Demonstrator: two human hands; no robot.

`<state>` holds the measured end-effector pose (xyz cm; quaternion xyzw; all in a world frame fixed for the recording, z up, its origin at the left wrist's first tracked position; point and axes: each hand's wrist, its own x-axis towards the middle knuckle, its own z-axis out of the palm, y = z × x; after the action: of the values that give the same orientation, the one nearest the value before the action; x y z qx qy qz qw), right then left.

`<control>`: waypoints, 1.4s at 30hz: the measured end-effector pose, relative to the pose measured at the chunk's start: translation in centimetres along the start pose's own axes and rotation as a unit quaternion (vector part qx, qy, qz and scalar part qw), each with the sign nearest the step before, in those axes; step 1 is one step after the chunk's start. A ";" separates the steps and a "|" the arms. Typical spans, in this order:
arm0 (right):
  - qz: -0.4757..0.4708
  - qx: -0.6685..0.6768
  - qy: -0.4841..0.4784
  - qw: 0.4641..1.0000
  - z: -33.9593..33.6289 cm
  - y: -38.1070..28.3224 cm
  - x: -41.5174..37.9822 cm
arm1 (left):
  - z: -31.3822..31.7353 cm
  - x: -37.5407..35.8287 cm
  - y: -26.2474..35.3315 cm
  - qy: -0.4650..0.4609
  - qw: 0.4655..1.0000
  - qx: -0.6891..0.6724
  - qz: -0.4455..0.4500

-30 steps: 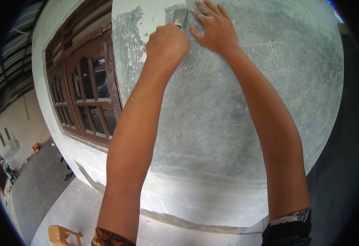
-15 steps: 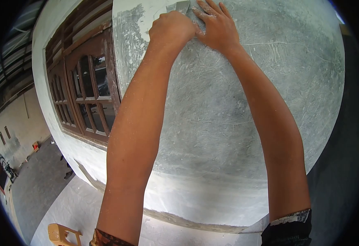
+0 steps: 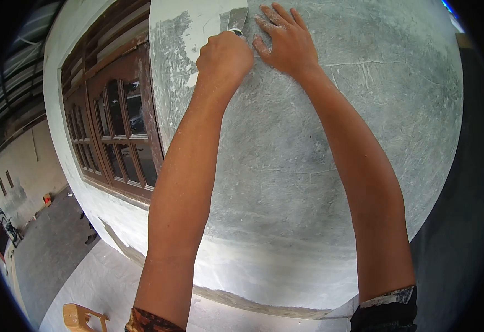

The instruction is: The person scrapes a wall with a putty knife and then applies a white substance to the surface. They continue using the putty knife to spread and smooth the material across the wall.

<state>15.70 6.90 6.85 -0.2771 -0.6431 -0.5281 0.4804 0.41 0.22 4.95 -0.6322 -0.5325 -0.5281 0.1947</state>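
My left hand [image 3: 225, 58] is closed around the handle of a putty knife [image 3: 237, 21], whose metal blade points up against the wall near the top of the view. Beside the blade, a white patch of putty [image 3: 206, 16] covers part of the grey wall [image 3: 275, 133]. To the right, my right hand [image 3: 290, 41] lies with its fingers spread on the grey surface. White dust coats its fingertips, and it holds nothing. A small gap separates the two hands.
Left of my arms is a brown wooden window [image 3: 115, 116] with glass panes. A yellow-brown plastic stool [image 3: 77, 316] stands on the floor at the bottom left. Farther off at the left are a pale wall [image 3: 29, 166] and a bicycle [image 3: 9, 227].
My left hand has moved slightly down and left with the putty knife, showing more of its blade. My right hand, earlier touching the left, is now apart from it.
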 end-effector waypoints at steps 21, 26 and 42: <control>-0.034 -0.113 0.040 0.992 1.7 1.2 -0.3 | 0.6 0.0 -2.9 0.029 0.999 -0.045 0.006; -0.035 -0.103 0.044 0.993 1.5 0.9 -0.4 | 0.1 -1.3 -3.0 0.015 0.999 -0.047 0.004; 0.013 -0.128 0.049 0.990 2.5 -2.5 -1.6 | -0.7 -1.3 -4.2 -0.044 0.989 -0.141 0.011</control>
<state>13.36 8.80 4.44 -0.3186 -0.5421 -0.6129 0.4784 -3.46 0.58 2.72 -0.6818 -0.4534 -0.5676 0.0862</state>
